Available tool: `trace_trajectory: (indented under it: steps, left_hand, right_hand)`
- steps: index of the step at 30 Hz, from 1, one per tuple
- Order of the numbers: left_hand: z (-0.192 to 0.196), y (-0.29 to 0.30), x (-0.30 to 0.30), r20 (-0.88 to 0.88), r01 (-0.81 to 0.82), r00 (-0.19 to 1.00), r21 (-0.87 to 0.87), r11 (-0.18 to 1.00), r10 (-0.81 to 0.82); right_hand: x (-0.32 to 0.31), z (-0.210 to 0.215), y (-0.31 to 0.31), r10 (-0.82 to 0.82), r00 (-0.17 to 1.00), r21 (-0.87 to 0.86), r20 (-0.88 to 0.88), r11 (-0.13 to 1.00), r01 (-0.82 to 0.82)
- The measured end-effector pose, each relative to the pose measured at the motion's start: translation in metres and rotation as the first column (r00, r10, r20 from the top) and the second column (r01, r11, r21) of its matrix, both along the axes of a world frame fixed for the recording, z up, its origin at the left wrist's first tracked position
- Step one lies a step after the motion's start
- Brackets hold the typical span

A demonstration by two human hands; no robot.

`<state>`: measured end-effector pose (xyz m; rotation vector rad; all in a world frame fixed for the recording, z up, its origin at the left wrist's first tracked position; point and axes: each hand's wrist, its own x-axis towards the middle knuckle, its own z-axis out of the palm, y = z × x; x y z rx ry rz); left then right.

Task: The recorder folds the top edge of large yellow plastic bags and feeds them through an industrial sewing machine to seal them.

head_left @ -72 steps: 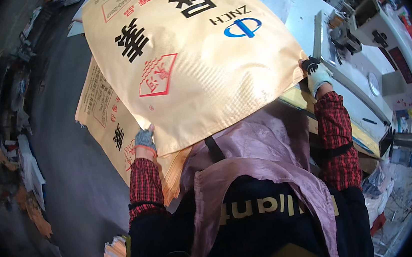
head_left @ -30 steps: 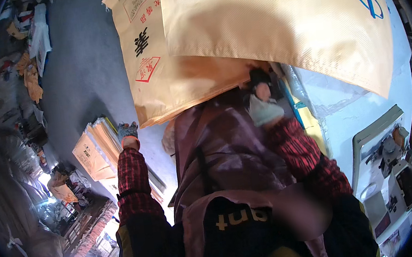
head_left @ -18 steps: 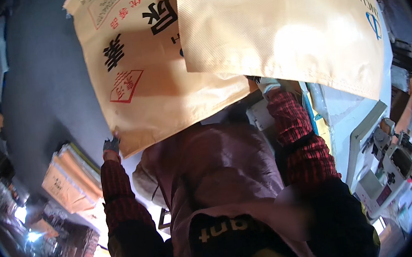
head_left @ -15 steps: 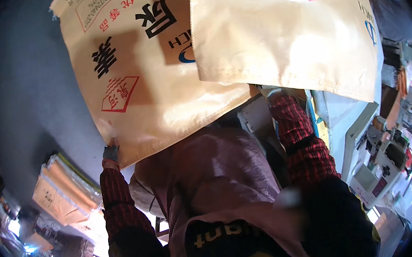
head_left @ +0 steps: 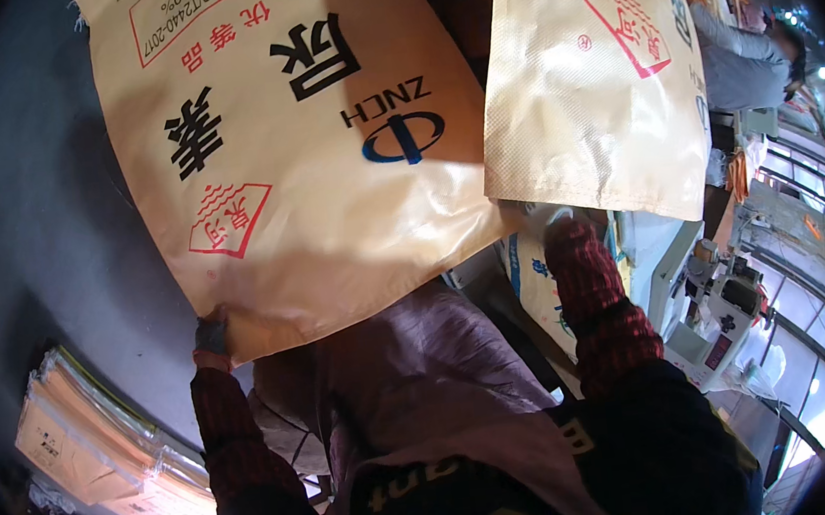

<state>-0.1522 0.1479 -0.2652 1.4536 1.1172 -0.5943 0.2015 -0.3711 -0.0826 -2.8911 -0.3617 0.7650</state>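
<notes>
A tan woven sack [head_left: 307, 208] with black and red print spreads out before me, its near edge running between my two hands. My left hand [head_left: 211, 337], in a dark glove, is closed on the sack's near left corner. On the other side, my right hand [head_left: 551, 220], in a pale glove, is closed at the near right corner; its fingers are partly hidden. A second tan woven sack [head_left: 586, 139] with similar print hangs above the right hand and covers part of it.
A stack of folded tan sacks [head_left: 95, 442] lies at lower left. To the right is a white sewing machine [head_left: 716, 321] beside windows. Another person [head_left: 754, 61] in grey is at upper right. A printed white sack [head_left: 539, 284] shows beside my right forearm.
The second sack has shifted right, uncovering more of the first one's print. My left hand has moved slightly down and left with its corner. The view has turned, bringing the other person into sight.
</notes>
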Motion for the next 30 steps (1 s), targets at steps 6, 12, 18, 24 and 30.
trace_trajectory:
  steps: [6,12,18,24,30]
  left_hand:
    - [-0.003,0.052,-0.010,-0.173,0.873,0.420,0.346,0.344,-0.891]
    - [-0.019,0.132,-0.120,-0.227,0.780,0.617,0.302,0.547,-0.754]
    - [0.042,0.056,-0.118,-0.140,0.293,0.953,0.182,0.939,-0.270]
    - [0.111,-0.075,-0.052,0.030,-0.368,0.906,-0.437,0.821,0.422]
    - [0.196,-0.152,0.052,0.085,-0.350,0.734,-0.803,0.482,0.674]
  right_hand:
    - [-0.067,0.065,0.066,0.020,0.974,0.731,-0.226,0.665,0.156]
    - [-0.082,0.177,0.272,0.142,0.887,0.867,-0.440,0.324,0.378]
    - [0.000,0.274,0.325,0.435,0.570,0.405,0.697,0.418,-0.813]
    - [0.054,0.355,0.333,0.674,0.117,-0.225,0.729,0.398,-0.889]
    - [0.113,0.467,0.331,0.670,0.554,-0.268,0.495,0.724,-0.635]
